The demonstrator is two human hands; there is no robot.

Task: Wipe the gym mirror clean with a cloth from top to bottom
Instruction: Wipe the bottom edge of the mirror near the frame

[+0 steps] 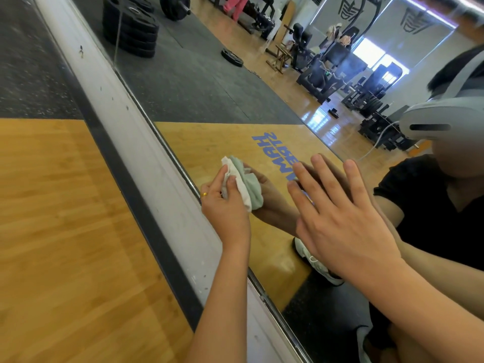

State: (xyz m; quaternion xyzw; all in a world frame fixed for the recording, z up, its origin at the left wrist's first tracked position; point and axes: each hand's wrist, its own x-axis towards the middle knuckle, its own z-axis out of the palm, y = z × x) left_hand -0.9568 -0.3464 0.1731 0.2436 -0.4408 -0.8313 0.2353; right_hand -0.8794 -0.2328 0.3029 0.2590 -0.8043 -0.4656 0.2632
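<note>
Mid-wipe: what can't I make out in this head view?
Head view only:
Mirror top: cut off by the frame edge.
Cloth wiping face: hidden by the left hand and the cloth itself.
Reflected blue lettering: partly covered by the right hand.
Fine smears: lost in reflections.

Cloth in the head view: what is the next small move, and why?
Probably slide the cloth along the bottom edge of the mirror. The left hand grips it bunched against the glass right by the white baseboard, so this downward pass looks finished; the right hand lies flat on the glass.
</note>
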